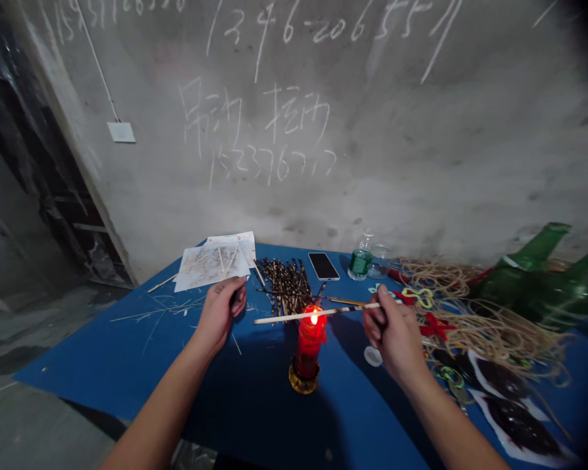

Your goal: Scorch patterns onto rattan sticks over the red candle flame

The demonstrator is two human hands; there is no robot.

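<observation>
My right hand (389,334) grips the end of a thin bamboo stick (294,315), whose shaft lies across the flame of a red candle (310,343). The candle stands in a gold-coloured holder (301,380) on the blue table (102,356). My left hand (219,311) is curled around a small dark object (237,297), mostly hidden by the fingers. Just beyond the candle lies a heap of scorched sticks (284,286), between my hands. A sheet of paper (210,266) with several loose sticks on it lies past my left hand.
A smartphone (323,266), a small green-labelled bottle (360,259) and a glass jar (381,261) stand along the far edge. Tangled twine (485,323), green bottles (534,281) and dark printed pictures (514,418) lie right. A chalk-marked concrete wall (323,183) rises behind.
</observation>
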